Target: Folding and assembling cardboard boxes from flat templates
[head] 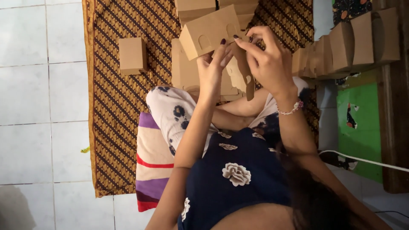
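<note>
A brown cardboard box [208, 32], partly folded, is held up in front of me over my lap. My left hand [213, 68] grips its lower edge with fingers curled on the card. My right hand [266, 57], with a beaded bracelet on the wrist, pinches a loose flap [240, 70] of the same box at its right side. Below the box lies a stack of flat cardboard blanks [183, 70] on the patterned mat.
One finished small box [132, 55] stands on the brown patterned mat [115, 106] at the left. A row of folded boxes [349, 44] lines the right side. More boxes [194, 8] sit at the top. A striped cushion [151, 162] lies under my leg; white floor tiles [42, 106] lie to the left.
</note>
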